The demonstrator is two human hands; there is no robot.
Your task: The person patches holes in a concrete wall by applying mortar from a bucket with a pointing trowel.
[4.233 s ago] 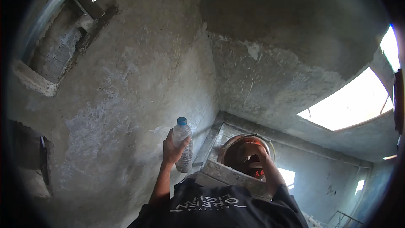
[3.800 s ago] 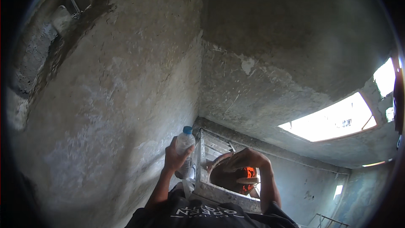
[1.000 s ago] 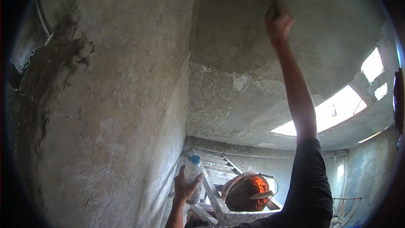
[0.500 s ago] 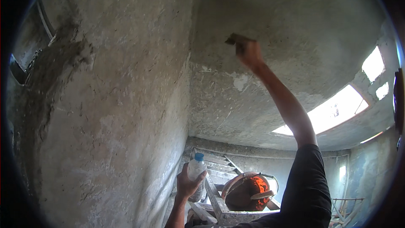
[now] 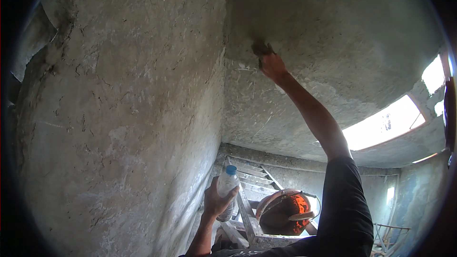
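High on the far wall (image 5: 304, 28), my right hand (image 5: 273, 65) is closed on a small dark flat plastering tool (image 5: 260, 47). The tool lies against the grey plaster, close to the corner, and its exact shape is blurred. Low in front of me, my left hand (image 5: 217, 201) wraps round a clear plastic bottle (image 5: 227, 184) with a blue cap. The bottle stands nearly upright, and its lower part holds something greyish. Just right of it sits an orange bucket (image 5: 299, 203), smeared with grey, with a handle and a pale piece across its mouth.
A rough plastered wall (image 5: 128, 114) rises close on my left. Wooden rungs and beams (image 5: 248, 216) stand beneath the bucket and behind the bottle. Bright window openings (image 5: 385, 123) cut the wall at right. Thin metal framing (image 5: 391, 233) stands at lower right.
My right hand and its tool have shifted slightly left along the plaster. The whole view has turned a little, so the bottle and bucket appear farther right. Both hands keep their hold.
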